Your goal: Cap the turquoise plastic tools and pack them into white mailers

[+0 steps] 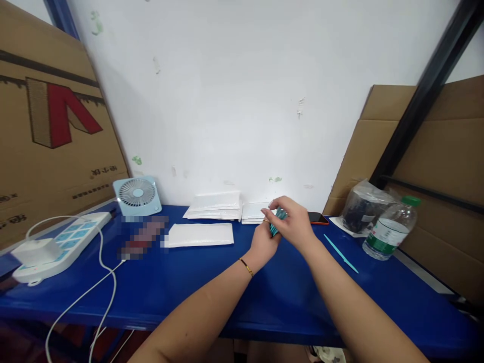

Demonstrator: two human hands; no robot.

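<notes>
Both hands meet above the blue table (181, 282), closed around a small bundle of teal sticks (278, 222). My left hand (264, 243) wraps it from below and the left, and a gold bracelet circles that wrist. From above and the right, my right hand (297, 222) grips the upper part, its fingers bent over the bundle. Much of the bundle is hidden by the fingers. A single slim teal stick (340, 253) lies on the table to the right of my right forearm. White padded envelopes (214, 204) are stacked behind and left of the hands, with a single envelope (202, 235) in front.
At right stand a plastic bottle (391, 232) with a green cap and a plastic-wrapped dark object (359, 206). A phone (317, 218) lies behind my right hand. A light blue fan (138, 195), a power strip (71, 242) and loose white cables are at left. Cardboard flanks both sides.
</notes>
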